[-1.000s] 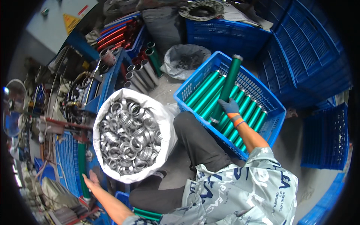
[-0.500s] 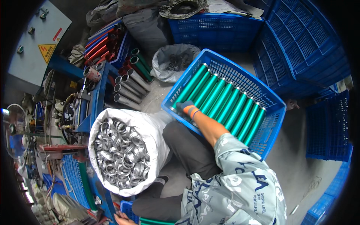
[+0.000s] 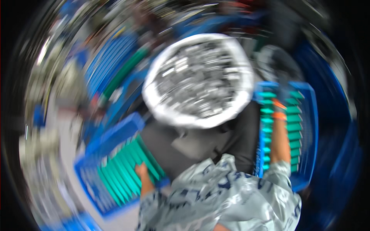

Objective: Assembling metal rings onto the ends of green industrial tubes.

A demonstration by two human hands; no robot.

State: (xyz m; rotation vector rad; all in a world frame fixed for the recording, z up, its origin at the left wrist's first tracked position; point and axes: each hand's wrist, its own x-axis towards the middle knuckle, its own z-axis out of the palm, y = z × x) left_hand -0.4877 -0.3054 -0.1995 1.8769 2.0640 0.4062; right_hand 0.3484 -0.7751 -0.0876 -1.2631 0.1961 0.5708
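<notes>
The whole view is smeared by motion. My left hand (image 3: pixel 141 168), bare, is over the shiny green tubes (image 3: pixel 122 171) lying side by side in the left blue crate (image 3: pixel 85 188). Its fingers are too blurred to show a grip. On the other side, my right hand (image 3: pixel 282 94), in a dark glove with an orange cuff, is at the far end of the right blue crate (image 3: pixel 314 134). Green tubes (image 3: pixel 294 128) lie there on both sides of my forearm. Whether the gloved fingers hold a tube is unclear.
Between the crates, beyond my knees, a white sack (image 3: pixel 152 94) stands full of silvery metal rings (image 3: pixel 196 79). Another bag (image 3: pixel 266 57) is behind the right crate. A blurred green bar (image 3: pixel 125 71) and blue machine frame (image 3: pixel 133 86) are at the far left.
My view has swung left, bringing the left crate of green tubes into full sight. My left hand now shows over those tubes; my right hand stays at the right crate.
</notes>
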